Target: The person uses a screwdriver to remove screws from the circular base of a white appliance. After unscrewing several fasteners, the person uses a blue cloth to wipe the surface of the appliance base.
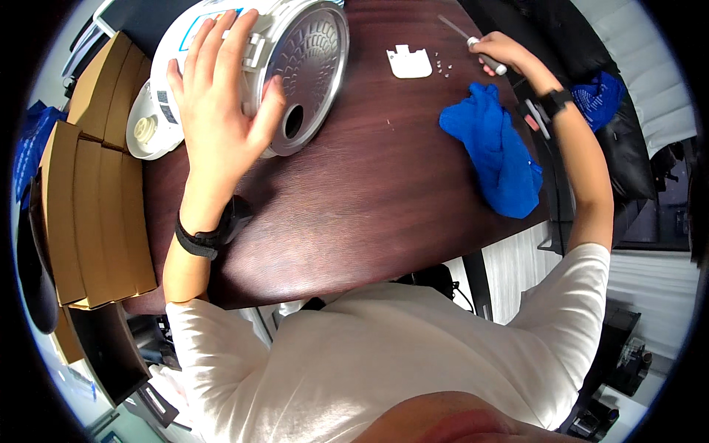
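My left hand point(221, 103) rests flat, fingers spread, on a white rice cooker point(177, 44) lying on its side. The cooker's round metal base point(310, 59), with a dark hole in it, faces right. My right hand point(498, 52) reaches far across the dark wooden table point(369, 199) and is closed on a screwdriver point(473, 44) with a light handle. A small white plastic cover point(409, 62) lies just left of that hand, with several tiny screws point(442, 65) beside it. A blue cloth point(496, 148) lies crumpled below the right hand.
Flat cardboard boxes point(88, 199) are stacked along the table's left edge. A dark chair with another blue cloth point(602, 96) stands at the right. Black bands sit on both wrists. The table's near edge curves in front of my white shirt.
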Demonstrator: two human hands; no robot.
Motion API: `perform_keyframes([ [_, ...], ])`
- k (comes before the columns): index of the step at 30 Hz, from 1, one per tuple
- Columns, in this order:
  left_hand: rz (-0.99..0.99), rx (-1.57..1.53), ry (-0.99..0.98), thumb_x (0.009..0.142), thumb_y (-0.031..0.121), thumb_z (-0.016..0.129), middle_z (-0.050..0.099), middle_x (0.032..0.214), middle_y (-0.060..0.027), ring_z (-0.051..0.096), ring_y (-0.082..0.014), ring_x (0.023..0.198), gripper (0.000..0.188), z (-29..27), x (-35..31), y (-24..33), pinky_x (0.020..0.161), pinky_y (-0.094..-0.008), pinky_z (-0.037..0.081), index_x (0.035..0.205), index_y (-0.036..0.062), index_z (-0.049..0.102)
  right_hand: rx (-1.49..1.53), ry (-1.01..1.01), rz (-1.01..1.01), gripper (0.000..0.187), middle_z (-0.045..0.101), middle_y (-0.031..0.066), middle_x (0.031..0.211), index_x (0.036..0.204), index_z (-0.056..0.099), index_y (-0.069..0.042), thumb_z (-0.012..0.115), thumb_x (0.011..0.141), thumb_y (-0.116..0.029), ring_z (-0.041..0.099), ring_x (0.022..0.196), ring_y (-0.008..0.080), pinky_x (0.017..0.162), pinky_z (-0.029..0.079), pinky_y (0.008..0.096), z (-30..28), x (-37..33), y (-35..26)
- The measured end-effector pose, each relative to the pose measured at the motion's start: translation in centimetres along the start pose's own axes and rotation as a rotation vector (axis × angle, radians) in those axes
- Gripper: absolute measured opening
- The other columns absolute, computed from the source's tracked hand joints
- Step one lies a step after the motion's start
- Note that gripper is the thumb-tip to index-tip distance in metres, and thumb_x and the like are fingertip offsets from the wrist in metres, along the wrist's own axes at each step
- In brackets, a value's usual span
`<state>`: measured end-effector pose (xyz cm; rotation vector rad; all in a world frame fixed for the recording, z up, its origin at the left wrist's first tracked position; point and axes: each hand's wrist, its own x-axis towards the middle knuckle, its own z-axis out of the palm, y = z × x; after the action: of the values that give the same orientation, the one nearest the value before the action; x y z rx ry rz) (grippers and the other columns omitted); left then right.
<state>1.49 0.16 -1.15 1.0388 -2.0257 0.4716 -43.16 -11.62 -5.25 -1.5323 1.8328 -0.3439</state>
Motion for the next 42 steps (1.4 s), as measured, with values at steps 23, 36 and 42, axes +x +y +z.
perform_keyframes([
  [23,0.106,-0.029,0.031,0.077,0.024,0.064,0.050,0.133,-0.0148,0.044,-0.0303,0.126,0.059,-0.1,0.6,0.4,0.103,-0.0474,0.027,0.132,0.0098,0.048,-0.151,0.091,-0.908,0.022,0.045,0.0043,0.054,0.066,0.054,-0.002,0.059,0.085,-0.013,0.041,0.043,0.0167,0.043,0.029,0.0291,9.1,-25.6,-13.7],
  [36,0.158,-0.129,0.043,0.079,0.022,0.066,0.052,0.129,-0.0170,0.046,-0.0331,0.121,0.058,1.0,1.4,-0.1,0.102,-0.0398,0.030,0.131,0.0048,0.047,-0.178,-0.402,-1.214,0.026,0.049,0.0042,0.049,0.056,0.055,-0.009,0.065,0.077,-0.020,0.048,0.042,0.0206,0.038,0.033,0.0291,10.7,-30.5,-16.2],
  [42,-0.017,-0.170,-0.022,0.084,0.026,0.066,0.047,0.134,-0.0159,0.046,-0.0316,0.122,0.060,0.7,-0.5,0.4,0.102,-0.0420,0.035,0.137,0.0094,0.042,-0.140,-0.370,-1.385,0.026,0.050,0.0054,0.051,0.057,0.055,-0.009,0.066,0.078,-0.020,0.050,0.045,0.0224,0.039,0.035,0.0304,13.4,-28.2,-18.1],
])
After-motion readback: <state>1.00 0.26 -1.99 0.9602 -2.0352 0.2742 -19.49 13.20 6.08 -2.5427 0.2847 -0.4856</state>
